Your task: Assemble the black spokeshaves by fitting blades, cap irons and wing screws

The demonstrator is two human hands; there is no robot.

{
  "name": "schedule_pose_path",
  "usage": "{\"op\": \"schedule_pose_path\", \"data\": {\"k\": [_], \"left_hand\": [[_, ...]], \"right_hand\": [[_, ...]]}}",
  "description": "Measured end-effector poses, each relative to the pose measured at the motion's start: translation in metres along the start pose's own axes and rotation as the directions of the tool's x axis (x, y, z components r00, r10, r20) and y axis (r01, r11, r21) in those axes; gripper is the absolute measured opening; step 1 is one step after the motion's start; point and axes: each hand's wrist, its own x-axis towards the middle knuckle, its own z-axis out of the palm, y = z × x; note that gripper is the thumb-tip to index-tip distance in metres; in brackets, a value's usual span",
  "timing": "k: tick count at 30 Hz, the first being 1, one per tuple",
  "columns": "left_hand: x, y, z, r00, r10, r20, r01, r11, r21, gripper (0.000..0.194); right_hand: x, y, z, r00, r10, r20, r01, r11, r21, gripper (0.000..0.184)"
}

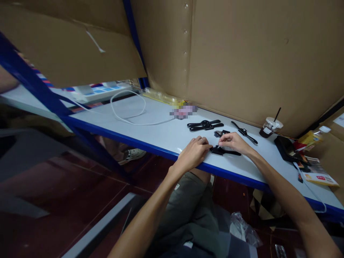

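Note:
A black spokeshave lies near the front edge of the table, its right handle pointing away to the right. My left hand is closed over its left end, covering that handle. Thumb and fingers of my right hand pinch together just above the tool's middle; a small shiny bit shows at the fingertips, too small to name. Right behind lies another black tool, partly covered by my right hand. Farther back are two spokeshaves side by side, and one more spokeshave lies slanted to the right.
A plastic cup with a dark drink and straw stands at the back right. Beside it are a black case, a bottle and packets. A white cable loops across the left. Cardboard walls the back.

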Motion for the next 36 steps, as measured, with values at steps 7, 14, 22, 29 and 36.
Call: {"op": "schedule_pose_path", "data": {"k": [7,14,22,29,36], "left_hand": [[0.0,0.0,0.001,1.0,0.004,0.008,-0.004,1.0,0.007,0.036],[0.001,0.001,-0.002,1.0,-0.011,0.023,0.01,1.0,0.018,0.033],[0.002,0.003,-0.003,0.999,-0.026,0.024,0.025,0.999,0.025,0.033],[0.001,0.002,-0.001,0.999,-0.032,0.011,0.031,0.999,0.032,0.031],[0.001,0.002,0.0,1.0,-0.026,0.001,0.026,0.999,0.032,0.03]], "right_hand": [[0.004,0.009,0.003,0.999,-0.029,0.022,0.029,0.999,-0.027,0.016],[0.008,0.021,0.006,0.998,-0.056,0.031,0.06,0.986,-0.157,0.025],[0.005,0.016,0.008,0.994,-0.111,0.001,0.106,0.948,-0.3,0.015],[-0.002,0.007,0.017,0.989,-0.118,-0.085,0.056,0.846,-0.531,0.023],[-0.007,0.0,0.028,0.982,-0.126,-0.144,0.01,0.785,-0.619,0.025]]}}
